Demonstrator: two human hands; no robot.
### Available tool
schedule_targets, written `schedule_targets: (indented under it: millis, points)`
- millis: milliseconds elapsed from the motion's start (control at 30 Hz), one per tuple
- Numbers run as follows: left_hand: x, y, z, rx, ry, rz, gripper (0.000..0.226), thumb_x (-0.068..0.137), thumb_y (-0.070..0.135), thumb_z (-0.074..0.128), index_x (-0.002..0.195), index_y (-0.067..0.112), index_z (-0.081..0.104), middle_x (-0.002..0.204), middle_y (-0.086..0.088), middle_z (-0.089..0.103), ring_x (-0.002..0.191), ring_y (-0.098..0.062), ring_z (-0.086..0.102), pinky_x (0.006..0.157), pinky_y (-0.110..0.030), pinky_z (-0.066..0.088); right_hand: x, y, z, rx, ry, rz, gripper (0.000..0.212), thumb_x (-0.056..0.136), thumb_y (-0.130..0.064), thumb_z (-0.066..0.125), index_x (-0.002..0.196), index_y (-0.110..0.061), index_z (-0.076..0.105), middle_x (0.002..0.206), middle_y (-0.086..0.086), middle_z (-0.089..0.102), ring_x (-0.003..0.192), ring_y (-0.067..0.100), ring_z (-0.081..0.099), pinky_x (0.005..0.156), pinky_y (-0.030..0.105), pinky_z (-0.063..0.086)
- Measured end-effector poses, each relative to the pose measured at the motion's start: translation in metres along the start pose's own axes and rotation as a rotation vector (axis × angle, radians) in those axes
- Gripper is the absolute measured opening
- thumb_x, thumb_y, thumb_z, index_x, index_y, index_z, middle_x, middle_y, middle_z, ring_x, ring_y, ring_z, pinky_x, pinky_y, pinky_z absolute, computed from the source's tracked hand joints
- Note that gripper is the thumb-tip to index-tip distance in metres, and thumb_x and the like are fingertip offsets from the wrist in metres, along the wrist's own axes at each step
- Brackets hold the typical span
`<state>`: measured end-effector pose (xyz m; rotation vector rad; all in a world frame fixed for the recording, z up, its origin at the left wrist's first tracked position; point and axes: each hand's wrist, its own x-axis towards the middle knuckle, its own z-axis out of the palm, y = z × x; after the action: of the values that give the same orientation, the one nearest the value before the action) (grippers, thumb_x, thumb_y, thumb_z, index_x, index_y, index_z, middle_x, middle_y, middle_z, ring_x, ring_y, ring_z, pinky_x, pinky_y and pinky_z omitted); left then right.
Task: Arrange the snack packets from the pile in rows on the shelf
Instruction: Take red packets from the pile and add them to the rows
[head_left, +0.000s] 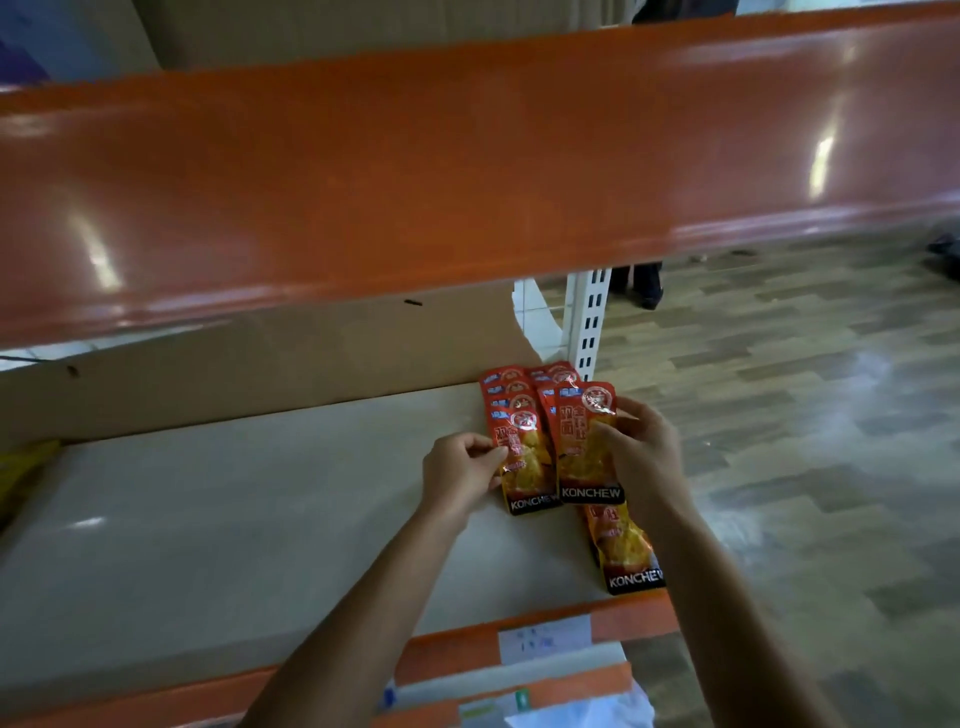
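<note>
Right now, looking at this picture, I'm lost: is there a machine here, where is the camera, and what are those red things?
There is no machine here. These are a person's two bare hands, filmed by one camera worn on the head, looking forward and down. The pale shelf board holds red snack packets in two overlapping rows at its right end, by the white upright. The left hand pinches the edge of the left row's front packet. The right hand grips the right row's front packet. A spare packet lies nearer the front edge, partly under the right forearm. Overhead is an orange upper shelf.
</note>
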<state>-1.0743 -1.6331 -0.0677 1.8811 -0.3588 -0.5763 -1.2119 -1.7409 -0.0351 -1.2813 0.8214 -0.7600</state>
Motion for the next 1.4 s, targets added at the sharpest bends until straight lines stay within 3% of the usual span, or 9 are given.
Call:
schedule_targets:
  millis: [100,333,467,567,700,800,900,1067,1400]
  points:
    - [-0.003,0.004,-0.001,0.070,0.010,0.032,0.009,0.085,0.016,0.072,0.083,0.013,0.064,0.082,0.001,0.066,0.065,-0.008,0.064,0.051,-0.015,0.051,0.002,0.000,0.001,-0.014,-0.034,-0.007,0.027,0.091,0.002,0.054,0.100,-0.023,0.061,0.093,0.009,0.071,0.079,0.024,0.071,0.066,0.040,0.058]
    - [-0.001,0.001,-0.002,0.245,0.035,0.080,0.016,0.083,0.026,0.075,0.085,0.014,0.065,0.080,-0.001,0.071,0.055,-0.008,0.065,0.056,-0.022,0.056,0.006,0.012,0.005,-0.113,0.012,0.021,0.040,0.089,-0.004,0.059,0.128,-0.013,0.052,0.102,0.010,0.067,0.086,0.026,0.069,0.075,0.052,0.058]
    - [-0.003,0.002,-0.003,0.273,0.027,0.084,0.020,0.082,0.029,0.075,0.089,0.014,0.065,0.084,0.000,0.071,0.065,-0.010,0.067,0.064,-0.028,0.059,0.005,0.013,0.007,-0.172,0.004,0.001,0.040,0.088,-0.006,0.060,0.126,-0.016,0.053,0.103,0.007,0.067,0.086,0.024,0.069,0.073,0.052,0.058]
    - [-0.009,0.005,-0.004,0.431,0.139,0.194,0.024,0.086,0.037,0.069,0.097,0.016,0.063,0.086,0.011,0.061,0.077,-0.006,0.059,0.065,-0.020,0.045,0.003,0.012,0.008,-0.197,-0.003,-0.015,0.039,0.089,-0.006,0.059,0.126,-0.017,0.053,0.104,0.007,0.067,0.087,0.022,0.069,0.073,0.048,0.059]
    - [-0.018,0.009,0.000,0.215,0.046,0.313,0.031,0.090,0.043,0.062,0.100,0.015,0.069,0.095,0.007,0.070,0.084,-0.004,0.064,0.069,-0.016,0.050,-0.002,0.011,0.013,-0.238,-0.024,-0.054,0.037,0.088,-0.006,0.060,0.124,-0.016,0.054,0.101,0.004,0.066,0.085,0.021,0.068,0.070,0.047,0.059]
    - [-0.023,0.009,0.004,-0.041,-0.141,0.195,0.022,0.084,0.037,0.070,0.100,0.021,0.068,0.100,0.003,0.071,0.093,-0.011,0.068,0.082,-0.031,0.057,-0.006,0.011,0.020,-0.286,-0.043,-0.074,0.034,0.086,-0.006,0.062,0.116,-0.022,0.057,0.100,0.003,0.068,0.084,0.019,0.068,0.072,0.045,0.059]
    - [-0.023,0.003,-0.001,-0.123,-0.165,0.130,0.018,0.084,0.026,0.072,0.100,0.018,0.068,0.101,-0.001,0.071,0.094,-0.017,0.069,0.081,-0.034,0.058,-0.008,0.009,0.021,-0.444,-0.035,-0.155,0.036,0.083,-0.009,0.064,0.117,-0.021,0.062,0.103,0.000,0.070,0.092,0.017,0.066,0.082,0.044,0.056]
    - [-0.024,-0.012,-0.015,-0.058,-0.100,0.050,0.020,0.085,0.024,0.071,0.100,0.012,0.068,0.093,-0.001,0.073,0.084,-0.013,0.070,0.063,-0.020,0.050,-0.012,0.008,0.017,-0.780,0.008,-0.287,0.032,0.092,-0.012,0.057,0.123,-0.015,0.061,0.121,0.005,0.064,0.109,0.024,0.059,0.090,0.035,0.047]
    - [-0.027,-0.017,-0.007,0.046,-0.071,0.075,0.027,0.084,0.026,0.072,0.105,0.010,0.063,0.098,-0.002,0.068,0.087,-0.012,0.067,0.068,-0.024,0.057,-0.020,0.024,0.017,-0.962,-0.059,-0.426,0.030,0.090,-0.010,0.056,0.119,-0.006,0.063,0.122,0.010,0.063,0.118,0.025,0.052,0.102,0.036,0.039]
